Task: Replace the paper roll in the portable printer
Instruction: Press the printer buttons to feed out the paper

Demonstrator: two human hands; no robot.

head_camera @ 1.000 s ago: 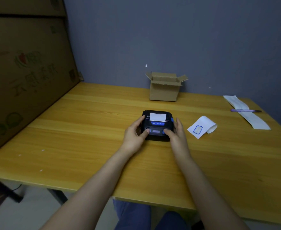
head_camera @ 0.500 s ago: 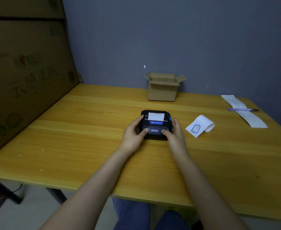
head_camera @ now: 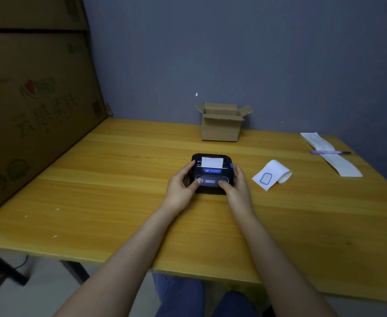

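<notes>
So we've got one portable printer sitting about mid-surface, a bit toward the far edge, lid shut with a short tab of white paper sticking out of the slot. Both our hands are on it: the left hand wraps its left side with the thumb on the front panel, and the right hand does the same on the right side, so the two together are grasping the printer. We can't really tell if either thumb is pushing a button, since the view's too small there.

Other stuff: one loose curl of paper with a blue outlined label just to the right of the printer, one long paper strip near the far right corner with one purple pen lying across it, and one small open cardboard box at the far edge. A big cardboard carton stands along the left edge.

The surface is yellow wood; the wall behind is grey-blue.
</notes>
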